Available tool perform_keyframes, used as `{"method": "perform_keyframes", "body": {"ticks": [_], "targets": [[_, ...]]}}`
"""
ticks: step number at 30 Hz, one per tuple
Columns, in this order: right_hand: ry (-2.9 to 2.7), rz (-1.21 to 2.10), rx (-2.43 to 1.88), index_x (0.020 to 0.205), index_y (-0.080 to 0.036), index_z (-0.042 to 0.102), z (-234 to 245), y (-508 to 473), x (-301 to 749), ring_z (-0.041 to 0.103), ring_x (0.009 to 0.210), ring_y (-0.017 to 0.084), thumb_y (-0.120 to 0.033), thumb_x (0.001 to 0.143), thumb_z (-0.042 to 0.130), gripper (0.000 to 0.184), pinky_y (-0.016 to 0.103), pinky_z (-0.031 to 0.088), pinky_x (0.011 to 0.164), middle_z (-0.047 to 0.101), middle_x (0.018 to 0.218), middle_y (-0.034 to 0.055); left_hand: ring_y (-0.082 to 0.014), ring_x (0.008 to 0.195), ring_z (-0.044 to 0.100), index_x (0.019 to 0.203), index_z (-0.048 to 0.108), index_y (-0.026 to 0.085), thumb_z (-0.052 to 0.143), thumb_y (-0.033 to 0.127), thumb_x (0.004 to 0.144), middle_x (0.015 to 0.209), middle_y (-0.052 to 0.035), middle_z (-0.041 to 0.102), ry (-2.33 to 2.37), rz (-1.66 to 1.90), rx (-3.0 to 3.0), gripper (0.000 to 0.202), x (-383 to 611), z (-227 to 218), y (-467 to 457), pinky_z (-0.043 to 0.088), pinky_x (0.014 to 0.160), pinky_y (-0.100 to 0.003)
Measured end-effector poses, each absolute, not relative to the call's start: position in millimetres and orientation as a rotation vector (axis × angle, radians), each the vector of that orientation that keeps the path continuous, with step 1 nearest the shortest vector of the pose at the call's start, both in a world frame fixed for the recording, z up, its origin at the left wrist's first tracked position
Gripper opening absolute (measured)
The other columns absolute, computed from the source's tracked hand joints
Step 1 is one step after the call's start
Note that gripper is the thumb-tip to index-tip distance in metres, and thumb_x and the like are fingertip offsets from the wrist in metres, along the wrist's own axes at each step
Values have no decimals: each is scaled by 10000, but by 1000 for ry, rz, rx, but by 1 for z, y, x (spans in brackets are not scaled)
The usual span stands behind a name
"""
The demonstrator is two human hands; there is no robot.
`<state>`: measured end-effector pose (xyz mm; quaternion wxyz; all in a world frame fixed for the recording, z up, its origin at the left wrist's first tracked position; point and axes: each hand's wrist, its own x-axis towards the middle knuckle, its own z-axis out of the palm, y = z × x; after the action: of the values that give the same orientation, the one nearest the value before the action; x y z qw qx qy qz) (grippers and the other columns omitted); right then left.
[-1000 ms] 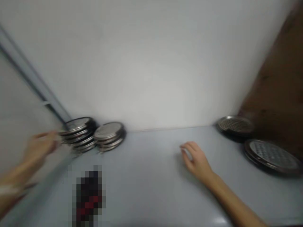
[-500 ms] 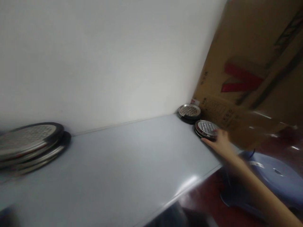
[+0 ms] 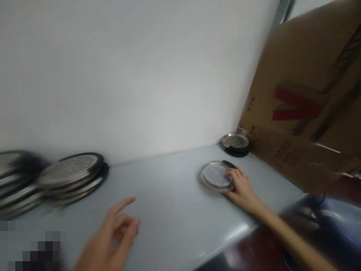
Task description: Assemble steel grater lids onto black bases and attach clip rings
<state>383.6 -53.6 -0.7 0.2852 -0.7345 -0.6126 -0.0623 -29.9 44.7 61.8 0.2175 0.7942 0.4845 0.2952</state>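
Note:
My right hand point(image 3: 239, 188) grips the near right edge of a round metal grater point(image 3: 216, 175), thumb at the side and fingers over the top. This grater has a patterned silver face and a dark piece on its rim; whether more than one is in the hand I cannot tell. Low in the head view, my left hand point(image 3: 115, 229) hovers above the table with fingers apart and nothing in them. To its left is a stack of similar round graters point(image 3: 72, 175) with black rims.
The grey-white table point(image 3: 163, 214) runs along a white wall point(image 3: 141, 75). Another grater stack point(image 3: 235, 143) stands in the far right corner, against a large cardboard box point(image 3: 293, 150). More stacked discs point(image 3: 14, 180) lie at the far left. A blue stool point(image 3: 341, 218) is beyond the table's right edge.
My right hand has brought the grater leftward and nearer, away from the corner stack. My left hand has come into view from below. The view has shifted slightly left.

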Motion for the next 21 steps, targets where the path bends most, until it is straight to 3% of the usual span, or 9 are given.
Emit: {"method": "perform_keyframes", "body": {"ticks": [2,5,8,11,14,17,19,21], "targets": [[-1730,-137,-1948,1123,-219,551,6,-38,354,341,1418,432,-235,766,674,378,658,340,1055,590,1329,143,-228,682,707,1361,476,333,429,602,949,803,11,715,1188,729,2179,494,-3,62,48,605,678,-363],[-1916,-39,-1816,1235,-207,549,15,-19,312,403,1404,396,-176,739,658,508,662,284,1115,587,1379,149,-241,855,726,1400,459,265,429,486,975,1021,-53,740,1171,704,2232,480,31,59,60,594,819,-396],[-2088,61,-1640,1436,-243,456,18,-10,283,406,1428,372,-185,775,673,699,652,272,1155,549,1467,143,-286,1194,641,1420,476,189,473,374,957,1301,-139,673,1225,638,2399,498,48,54,74,497,1051,-454],[-2094,-41,-1611,1515,-278,390,13,-7,277,400,1436,393,-238,808,709,777,669,298,1146,516,1509,147,-309,1298,571,1414,525,167,515,291,940,1417,-152,611,1321,396,2550,489,49,48,84,441,1112,-464],[-1919,-344,-1765,1476,-263,449,0,-9,297,431,1394,435,-308,847,689,674,703,342,1087,558,1453,165,-319,1329,545,1417,557,172,512,270,967,1466,-148,582,1450,215,2637,463,44,44,89,445,1102,-461],[-1716,-498,-1934,1313,-212,579,-13,-18,326,548,1251,424,-373,912,604,433,677,423,1001,642,1306,190,-349,1328,535,1417,571,150,490,257,991,1453,-168,590,1585,195,2684,447,37,44,93,447,1085,-488],[-1734,-417,-1937,1198,-210,632,-16,-27,342,595,1187,388,-304,919,549,306,659,429,1004,674,1248,170,-374,1320,533,1399,588,119,473,262,1004,1433,-198,597,1625,212,2681,436,34,45,94,444,1076,-512],[-1855,-229,-1830,1180,-225,645,-13,-37,352,590,1229,348,-170,864,502,351,628,418,1047,670,1284,135,-389,1334,516,1387,598,104,474,302,1013,1443,-217,581,1622,237,2682,441,33,47,93,432,1084,-526]]}}
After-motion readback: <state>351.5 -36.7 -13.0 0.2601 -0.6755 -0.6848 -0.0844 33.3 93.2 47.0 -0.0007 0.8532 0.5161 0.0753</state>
